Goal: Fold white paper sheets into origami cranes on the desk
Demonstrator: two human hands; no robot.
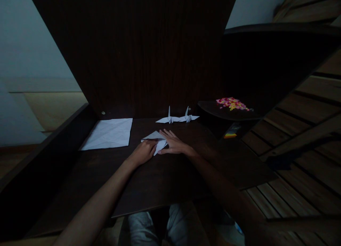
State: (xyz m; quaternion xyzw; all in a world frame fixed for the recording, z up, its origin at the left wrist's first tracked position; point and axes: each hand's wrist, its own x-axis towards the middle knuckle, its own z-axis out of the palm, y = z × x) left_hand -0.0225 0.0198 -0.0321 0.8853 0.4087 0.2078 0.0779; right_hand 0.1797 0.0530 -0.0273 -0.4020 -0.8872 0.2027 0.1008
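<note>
A partly folded piece of white paper [153,135] lies on the dark desk between my two hands, pointed at its lower end. My left hand [144,152] rests on its left side, fingers curled together and pressed on the paper. My right hand [172,143] lies over the right edge with fingers stretched and thumb apart, the palm down. Behind them stand two finished white paper cranes, a left crane [169,120] and a right crane [188,118], side by side with their wings almost touching.
A stack or sheet of creased white square paper [109,133] lies at the left of the desk [160,189]. On a rounded corner shelf [213,109] at the right sits a heap of small pink, red and yellow pieces [233,103]. A tall dark panel [149,54] rises behind.
</note>
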